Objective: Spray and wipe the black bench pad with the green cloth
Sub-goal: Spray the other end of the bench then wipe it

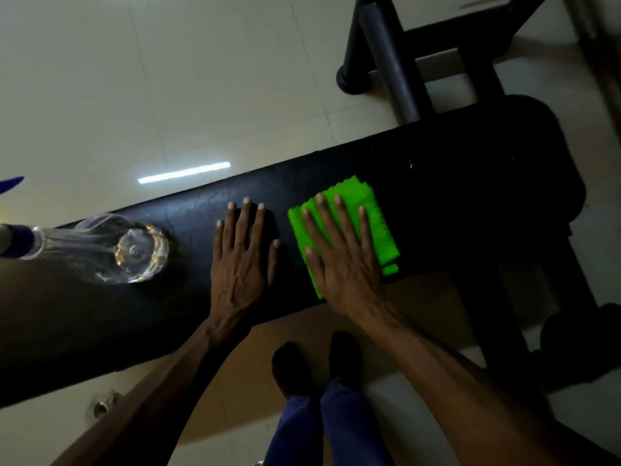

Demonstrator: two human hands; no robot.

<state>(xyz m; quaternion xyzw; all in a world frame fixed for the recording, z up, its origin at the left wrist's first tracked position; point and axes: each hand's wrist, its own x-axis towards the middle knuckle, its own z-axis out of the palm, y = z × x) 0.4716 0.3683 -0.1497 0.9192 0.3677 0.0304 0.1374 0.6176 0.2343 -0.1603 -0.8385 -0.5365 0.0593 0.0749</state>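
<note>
Bench pad: the black bench pad [437,183] runs across the view from the lower left to the upper right, above a pale tiled floor [168,79].
Green cloth: the green cloth [369,210] is folded and lies flat on the pad, right of the middle, with its zigzag edges showing at the far side and at the right.
Right hand: the right hand [339,250] lies palm down on the cloth, fingers spread and straight; the grip is released, the hand presses flat and does not clench the cloth.
Left hand: the left hand [243,257] lies flat on the bare pad just beside the cloth, on its left, fingers stretched; its grip is released also and holds nothing.
Spray bottle: a clear spray bottle [111,247] with a blue collar is on the pad, well to the left of the left hand; whether it stands or lies I cannot tell.
Frame: black metal frame tubes [389,62] are behind the bench at the upper right.
Person: blue trouser legs and dark feet [342,358] are at the near side of the bench.
</note>
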